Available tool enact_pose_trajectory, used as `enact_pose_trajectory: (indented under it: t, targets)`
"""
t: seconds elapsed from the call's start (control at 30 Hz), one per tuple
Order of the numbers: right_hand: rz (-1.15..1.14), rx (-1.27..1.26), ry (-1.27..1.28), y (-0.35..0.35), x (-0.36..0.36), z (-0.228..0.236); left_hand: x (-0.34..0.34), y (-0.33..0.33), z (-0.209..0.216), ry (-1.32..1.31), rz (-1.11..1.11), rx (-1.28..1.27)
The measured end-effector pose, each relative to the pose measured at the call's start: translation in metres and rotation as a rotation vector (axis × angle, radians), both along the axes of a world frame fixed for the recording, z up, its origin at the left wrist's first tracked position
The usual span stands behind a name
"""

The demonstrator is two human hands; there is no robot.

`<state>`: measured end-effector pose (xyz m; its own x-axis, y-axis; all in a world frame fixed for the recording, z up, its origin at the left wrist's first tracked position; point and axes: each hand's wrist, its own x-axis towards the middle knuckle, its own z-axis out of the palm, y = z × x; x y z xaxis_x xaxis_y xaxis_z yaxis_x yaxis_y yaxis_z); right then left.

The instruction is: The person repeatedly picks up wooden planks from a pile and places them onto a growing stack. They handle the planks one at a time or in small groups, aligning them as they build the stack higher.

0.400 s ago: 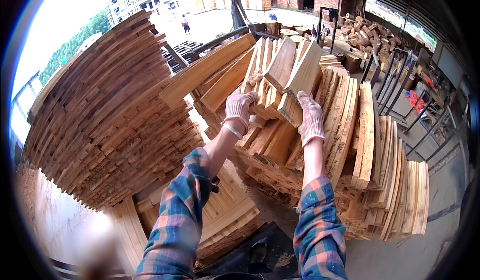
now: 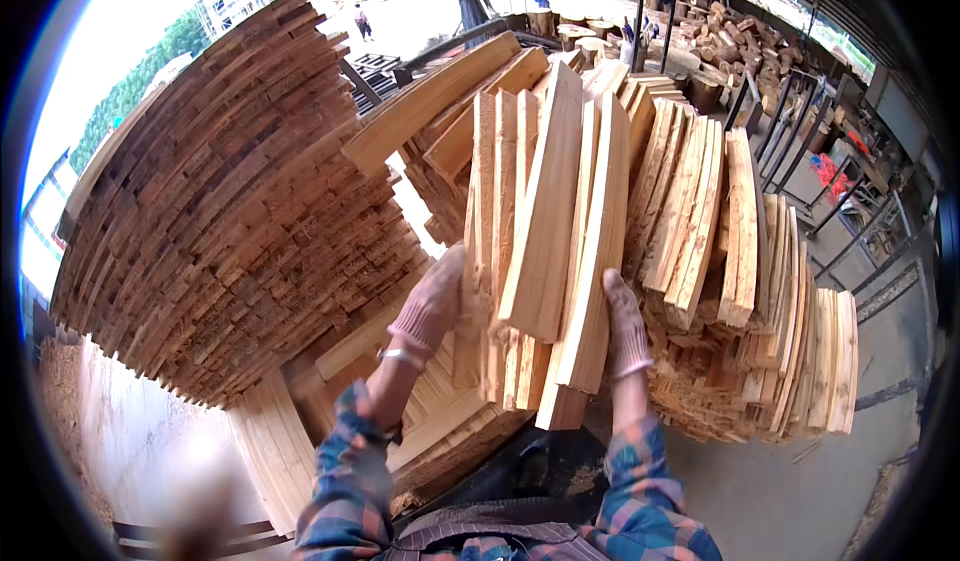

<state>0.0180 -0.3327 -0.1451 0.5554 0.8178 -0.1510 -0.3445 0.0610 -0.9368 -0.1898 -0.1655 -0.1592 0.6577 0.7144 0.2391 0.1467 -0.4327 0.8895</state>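
Between my two gloved hands is a bundle of wooden boards (image 2: 545, 231), several long pale pieces standing side by side with their near ends toward me. My left hand (image 2: 430, 301) presses on the bundle's left side, its fingers partly hidden behind the wood. Along the right side my right hand (image 2: 627, 326) grips with the thumb up on the edge board. The near ends of the boards hang out past the stack of boards (image 2: 690, 221) on the right. Below my left forearm lies a lower pile of planks (image 2: 440, 426).
A tall, tightly layered stack of boards (image 2: 240, 201) rises on the left. Black metal frames (image 2: 800, 151) stand at the right, with cut logs (image 2: 735, 51) heaped behind them. A person (image 2: 362, 23) is far off in the yard.
Both hands have drawn the bundle of boards toward me, off the stack. Its near ends now reach lower in view, and my elbows are pulled back closer to my body.
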Motion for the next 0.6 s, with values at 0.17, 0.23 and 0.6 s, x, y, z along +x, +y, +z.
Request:
enact_pose_trajectory:
  t: [0.17,0.23,0.6]
  targets:
    - [0.057,-0.064,-0.042,-0.015,0.03,-0.029,0.051,-0.024,0.017,-0.16,0.023,-0.456]
    - [0.142,-0.074,-0.095,-0.038,0.011,-0.041,0.015,-0.019,-0.027,-0.231,-0.127,-0.333]
    - [0.317,0.152,0.321,-0.043,0.013,-0.122,0.027,-0.064,-0.036,-0.281,-0.03,-0.478]
